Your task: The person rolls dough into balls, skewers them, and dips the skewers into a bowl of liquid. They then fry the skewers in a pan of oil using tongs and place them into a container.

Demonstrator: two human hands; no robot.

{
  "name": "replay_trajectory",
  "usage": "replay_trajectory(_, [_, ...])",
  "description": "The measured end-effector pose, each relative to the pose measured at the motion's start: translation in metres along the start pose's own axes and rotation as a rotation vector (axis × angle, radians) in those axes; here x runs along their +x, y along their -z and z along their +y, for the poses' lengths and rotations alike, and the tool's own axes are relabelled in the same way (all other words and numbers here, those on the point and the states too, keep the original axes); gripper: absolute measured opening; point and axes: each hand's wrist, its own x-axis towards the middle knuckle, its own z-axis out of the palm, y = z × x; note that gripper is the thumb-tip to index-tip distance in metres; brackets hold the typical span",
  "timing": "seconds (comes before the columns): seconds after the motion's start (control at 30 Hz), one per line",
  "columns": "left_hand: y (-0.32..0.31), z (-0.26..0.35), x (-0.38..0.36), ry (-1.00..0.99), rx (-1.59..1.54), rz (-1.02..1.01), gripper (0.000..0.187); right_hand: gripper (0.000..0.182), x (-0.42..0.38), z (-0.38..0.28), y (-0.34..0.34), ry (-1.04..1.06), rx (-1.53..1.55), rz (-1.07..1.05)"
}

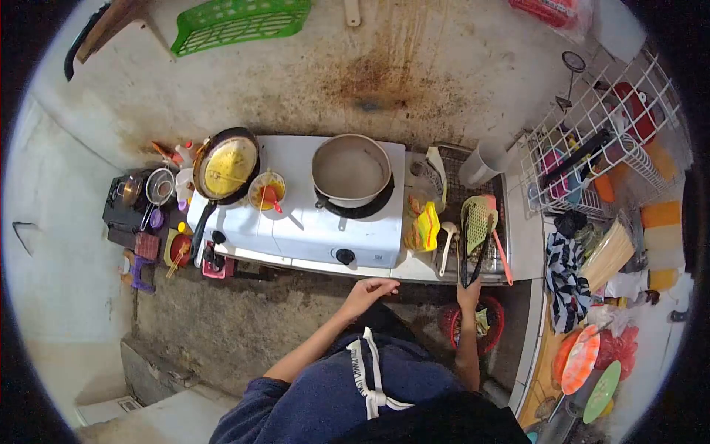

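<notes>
My right hand (468, 296) is closed around the end of a pair of black tongs (464, 263), at the front edge of the counter by the sink. The tongs reach up beside a yellow-green slotted turner (478, 216) and a utensil with a pink handle (503, 255). A pale ladle (447, 235) and a yellow packet (424, 228) lie just left of them. My left hand (371, 294) hovers in front of the stove, fingers loosely bent and apart, holding nothing. On the white stove (288, 233) stand a grey pot (351, 169) and a black frying pan (226, 166) with yellow contents.
A bowl (267, 191) with a red spoon sits between pan and pot. Behind the utensils is a clear jug (481, 164). A red basket (488, 322) stands below my right arm. To the right are a white wire rack (562, 159) and plates (580, 360).
</notes>
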Motion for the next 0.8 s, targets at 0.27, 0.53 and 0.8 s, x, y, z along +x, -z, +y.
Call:
replay_trajectory(0.27, [0.024, 0.025, 0.015, 0.044, 0.107, -0.031, 0.041, 0.068, -0.038, 0.006, 0.027, 0.194, 0.062, 0.267])
replay_trajectory(0.53, [0.051, 0.024, 0.001, 0.065, 0.095, -0.200, 0.040, 0.057, -0.083, -0.039, 0.024, -0.012, 0.424, 0.409])
replay_trajectory(0.8, [0.136, 0.104, -0.067, -0.015, 0.424, -0.184, 0.014, 0.083, -0.156, -0.207, -0.035, 0.361, 1.447, -0.138])
